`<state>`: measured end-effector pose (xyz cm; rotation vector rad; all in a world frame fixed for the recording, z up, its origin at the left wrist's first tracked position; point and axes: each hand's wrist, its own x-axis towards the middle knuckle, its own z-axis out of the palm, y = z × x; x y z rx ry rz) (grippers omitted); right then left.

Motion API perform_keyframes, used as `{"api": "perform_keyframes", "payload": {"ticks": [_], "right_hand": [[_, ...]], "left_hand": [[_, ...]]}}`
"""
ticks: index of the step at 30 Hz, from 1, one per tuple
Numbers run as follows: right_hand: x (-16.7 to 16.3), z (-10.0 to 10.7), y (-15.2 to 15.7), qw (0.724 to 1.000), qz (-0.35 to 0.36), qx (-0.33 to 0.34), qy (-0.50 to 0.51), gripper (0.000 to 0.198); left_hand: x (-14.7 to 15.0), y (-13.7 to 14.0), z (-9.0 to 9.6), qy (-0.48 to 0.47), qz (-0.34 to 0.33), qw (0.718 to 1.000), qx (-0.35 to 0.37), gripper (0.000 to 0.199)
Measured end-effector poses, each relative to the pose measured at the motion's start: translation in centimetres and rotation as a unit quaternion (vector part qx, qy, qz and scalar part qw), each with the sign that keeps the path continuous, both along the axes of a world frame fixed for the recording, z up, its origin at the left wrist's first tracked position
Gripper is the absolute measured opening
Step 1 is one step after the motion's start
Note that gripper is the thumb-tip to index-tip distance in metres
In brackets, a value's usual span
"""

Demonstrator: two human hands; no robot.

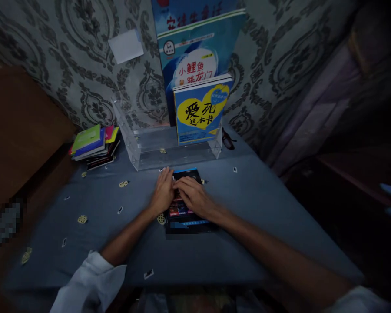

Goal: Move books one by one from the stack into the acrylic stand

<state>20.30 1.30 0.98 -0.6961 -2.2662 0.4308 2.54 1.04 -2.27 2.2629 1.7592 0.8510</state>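
A dark book (pixel 195 226) with blue bands and small coloured pictures lies flat on the cloth-covered table in front of me. My left hand (pixel 163 191) rests along the book's left edge, fingers stretched out and pointing away from me. Across the book's upper half lies my right hand (pixel 195 195), its fingers slightly bent and reaching left until they meet my left hand. Part of the cover is hidden beneath both hands. Just behind the book stands a clear acrylic rack (pixel 176 158), which holds a blue book with a yellow heart (pixel 200 113) at its right side.
Taller picture books (pixel 169 56) stand in the rack behind the blue one, against the patterned wall. A stack of small books (pixel 93 143) sits at the table's back left. Dark glasses (pixel 228 141) lie right of the rack. A white card (pixel 126 46) is on the wall.
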Motion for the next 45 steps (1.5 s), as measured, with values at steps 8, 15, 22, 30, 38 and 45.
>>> {"api": "perform_keyframes", "payload": {"ticks": [8, 15, 22, 30, 38, 45], "right_hand": [[-1.3, -0.9, 0.6, 0.995, 0.034, 0.025, -0.094, 0.04], [-2.3, -0.5, 1.0, 0.987, 0.039, 0.014, -0.156, 0.046], [-0.8, -1.2, 1.8, 0.989, -0.015, 0.002, -0.15, 0.051], [3.0, -1.6, 2.7, 0.983, -0.109, -0.035, -0.144, 0.05], [5.0, -1.9, 5.0, 0.987, -0.082, -0.141, 0.007, 0.042], [5.8, -1.8, 6.3, 0.965, -0.056, -0.236, 0.103, 0.041]], "left_hand": [[-1.9, -0.6, 1.6, -0.059, 0.025, 0.997, 0.039, 0.041], [-1.7, -1.0, 2.5, 0.022, 0.034, 0.999, 0.001, 0.047], [-1.0, -1.3, 3.3, 0.085, 0.048, 0.995, -0.005, 0.046], [-0.6, -1.5, 4.0, 0.135, 0.042, 0.99, -0.002, 0.041], [-0.6, -1.7, 3.8, 0.234, -0.008, 0.972, 0.023, 0.034], [-1.0, -0.7, 3.3, 0.238, -0.078, 0.968, 0.011, 0.048]]}}
